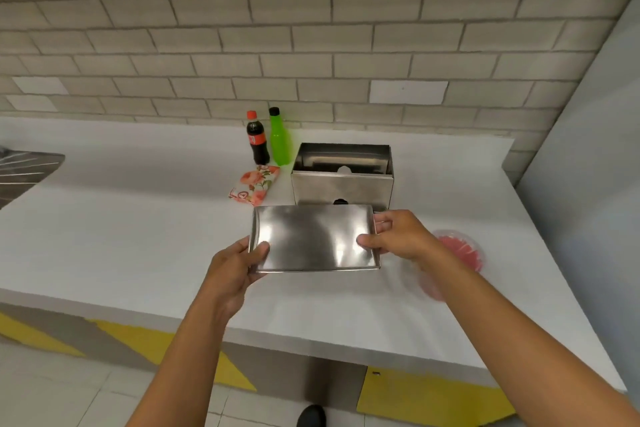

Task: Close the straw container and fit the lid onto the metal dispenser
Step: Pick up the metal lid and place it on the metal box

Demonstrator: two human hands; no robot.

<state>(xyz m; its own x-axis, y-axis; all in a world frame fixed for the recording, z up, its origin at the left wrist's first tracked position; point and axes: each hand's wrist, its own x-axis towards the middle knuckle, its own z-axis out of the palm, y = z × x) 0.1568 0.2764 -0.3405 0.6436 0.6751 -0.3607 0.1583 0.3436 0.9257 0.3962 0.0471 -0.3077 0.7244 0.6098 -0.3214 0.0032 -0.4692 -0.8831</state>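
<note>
A shiny rectangular metal lid (313, 237) is held flat above the white counter, just in front of the dispenser. My left hand (235, 265) grips its near-left corner and my right hand (398, 236) grips its right edge. The metal dispenser (343, 187) stands open-topped behind the lid, near the wall. A clear round straw container (457, 253) with red straws inside lies on the counter to the right, partly hidden by my right forearm; whether it is closed is unclear.
A cola bottle (257, 139) and a green bottle (279, 139) stand left of the dispenser by the tiled wall. A floral packet (254, 184) lies in front of them. The counter (121, 236) ends at a front edge; a metal sink drainer (24, 170) is far left.
</note>
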